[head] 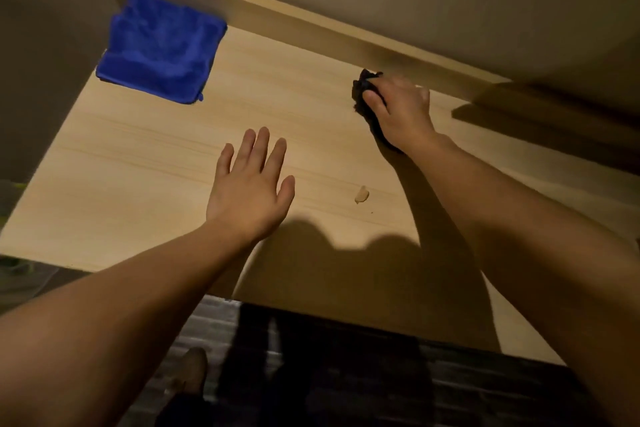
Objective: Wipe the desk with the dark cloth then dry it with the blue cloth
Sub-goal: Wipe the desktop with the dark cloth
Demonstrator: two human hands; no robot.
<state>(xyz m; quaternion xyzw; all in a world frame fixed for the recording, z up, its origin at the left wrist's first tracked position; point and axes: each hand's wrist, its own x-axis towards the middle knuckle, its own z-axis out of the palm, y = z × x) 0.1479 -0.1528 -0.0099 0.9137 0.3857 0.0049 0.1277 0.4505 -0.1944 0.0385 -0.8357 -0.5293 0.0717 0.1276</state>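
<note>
Head view shows wiping under way: the right hand (398,111) presses the bunched dark cloth (363,94) onto the desk (138,163) at right of centre. The left hand (249,184) hovers spread, empty. Upper left, the blue cloth (159,48) lies untouched, so drying remains.

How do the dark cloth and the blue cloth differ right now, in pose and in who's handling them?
The dark cloth is bunched up under the right hand, near the desk's back edge; the blue cloth lies spread flat at the far left corner, untouched. The dark cloth is mostly hidden by the hand; the blue cloth shows in full and looks larger. The left hand is open, fingers spread, holding neither. Both cloths rest on the wooden desk.
</note>
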